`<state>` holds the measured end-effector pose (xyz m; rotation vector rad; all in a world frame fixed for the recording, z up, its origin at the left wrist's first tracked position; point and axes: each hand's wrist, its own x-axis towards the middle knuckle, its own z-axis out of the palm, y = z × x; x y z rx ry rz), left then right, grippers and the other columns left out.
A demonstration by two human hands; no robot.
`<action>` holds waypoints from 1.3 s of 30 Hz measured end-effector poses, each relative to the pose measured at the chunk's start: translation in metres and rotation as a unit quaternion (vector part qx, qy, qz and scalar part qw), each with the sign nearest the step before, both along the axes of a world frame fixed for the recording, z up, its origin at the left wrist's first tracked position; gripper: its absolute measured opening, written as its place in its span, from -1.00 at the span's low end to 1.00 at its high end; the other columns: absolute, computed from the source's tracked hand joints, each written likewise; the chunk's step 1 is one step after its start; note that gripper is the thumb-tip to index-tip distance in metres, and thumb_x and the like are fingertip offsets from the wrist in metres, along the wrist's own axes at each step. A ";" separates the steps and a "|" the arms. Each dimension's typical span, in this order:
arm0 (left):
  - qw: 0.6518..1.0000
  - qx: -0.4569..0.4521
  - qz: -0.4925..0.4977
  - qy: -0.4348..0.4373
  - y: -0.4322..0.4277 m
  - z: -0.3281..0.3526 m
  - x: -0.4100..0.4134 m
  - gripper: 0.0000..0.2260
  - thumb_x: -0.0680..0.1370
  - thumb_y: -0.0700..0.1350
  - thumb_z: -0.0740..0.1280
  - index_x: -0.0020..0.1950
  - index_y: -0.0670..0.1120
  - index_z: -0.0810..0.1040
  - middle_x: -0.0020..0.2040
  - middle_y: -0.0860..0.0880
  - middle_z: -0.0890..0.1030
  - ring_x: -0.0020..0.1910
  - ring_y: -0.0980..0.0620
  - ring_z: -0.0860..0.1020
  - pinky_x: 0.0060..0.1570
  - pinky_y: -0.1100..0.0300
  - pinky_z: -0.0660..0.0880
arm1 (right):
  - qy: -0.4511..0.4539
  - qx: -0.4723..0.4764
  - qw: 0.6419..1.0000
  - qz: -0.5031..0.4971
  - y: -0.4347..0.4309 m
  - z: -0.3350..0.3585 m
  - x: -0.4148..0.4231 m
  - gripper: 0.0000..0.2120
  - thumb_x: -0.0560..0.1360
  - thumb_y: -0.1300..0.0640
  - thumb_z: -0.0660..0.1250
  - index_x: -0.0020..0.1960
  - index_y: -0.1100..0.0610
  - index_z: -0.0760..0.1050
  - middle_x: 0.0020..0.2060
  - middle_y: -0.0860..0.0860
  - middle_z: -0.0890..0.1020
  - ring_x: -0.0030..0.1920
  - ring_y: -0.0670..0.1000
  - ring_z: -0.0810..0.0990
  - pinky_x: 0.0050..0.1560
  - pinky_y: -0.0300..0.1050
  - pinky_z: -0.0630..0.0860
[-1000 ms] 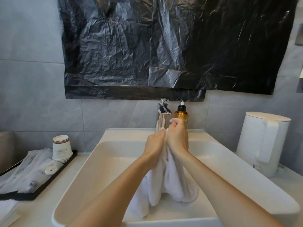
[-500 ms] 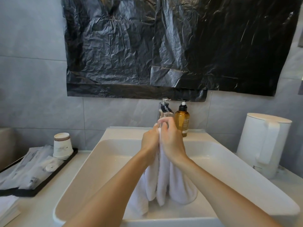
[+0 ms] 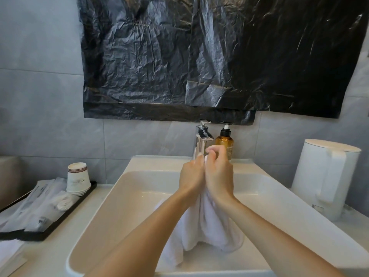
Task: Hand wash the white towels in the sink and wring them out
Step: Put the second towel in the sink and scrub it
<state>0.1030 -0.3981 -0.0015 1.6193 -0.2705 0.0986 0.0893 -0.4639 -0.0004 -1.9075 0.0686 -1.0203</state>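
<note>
Grey tiles cover the wall, and a big black sheet (image 3: 199,56) hangs on it up at 12 o'clock. Far over at 9 o'clock a tray (image 3: 30,235) holds some packets and a stack of cups (image 3: 77,179). Next comes the white sink (image 3: 123,206), right in the middle.

Both hands are together over the sink, side by side and touching. The left hand (image 3: 190,176) is on the 9 o'clock side and the right hand (image 3: 218,174) is on the 3 o'clock side. Both are curled tight round the top of the towel (image 3: 209,226). The right hand sits a bit higher, with its fingers bent over the very top end.

The towel is what matters most. It hangs straight down from the hands, toward 6 o'clock. Its long line runs from 12 to 6, up and down. Its bottom end is bunched up on the floor of the sink. It could be one towel or two; the folds hide that.

To wring it, the hands would likely have to twist in opposite ways round that up-and-down line. Both are about as near to it as each other.

Just behind the hands, at 12 o'clock, stand the tap (image 3: 201,140) and a brown bottle (image 3: 225,142). Over at 3 o'clock a white kettle (image 3: 327,176) stands beside the sink.
</note>
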 end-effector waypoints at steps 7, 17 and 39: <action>0.999 -0.025 -0.014 0.016 0.005 0.003 -0.002 -0.65 0.65 0.07 0.13 -0.15 -0.07 0.59 -0.18 -0.06 0.63 -0.17 -0.02 0.57 -0.18 0.14 0.49 | 0.005 0.014 1.000 -0.001 -0.005 0.004 0.008 -0.86 0.64 0.10 0.08 0.11 0.02 0.41 -0.13 -0.09 0.55 -0.07 0.02 0.57 -0.17 -0.09 0.41; 1.000 0.015 0.007 0.020 0.009 0.009 -0.003 -0.66 0.65 -0.04 0.13 -0.22 -0.15 0.53 -0.30 -0.11 0.57 -0.28 -0.02 0.50 -0.27 0.10 0.42 | -0.029 0.001 0.998 0.048 0.005 -0.002 -0.001 -0.94 0.62 0.07 0.17 0.05 0.00 0.41 -0.19 -0.13 0.57 -0.11 -0.02 0.60 -0.15 -0.10 0.46; 0.988 -0.088 0.121 0.047 0.015 0.001 0.011 -0.53 0.64 0.19 0.06 -0.13 -0.14 0.56 -0.07 -0.13 0.63 -0.06 -0.10 0.57 -0.02 0.08 0.47 | 0.053 0.044 0.984 0.165 -0.028 0.003 0.028 -0.77 0.65 0.02 0.12 -0.15 0.09 0.32 -0.32 -0.08 0.35 -0.33 -0.13 0.32 -0.27 -0.17 0.28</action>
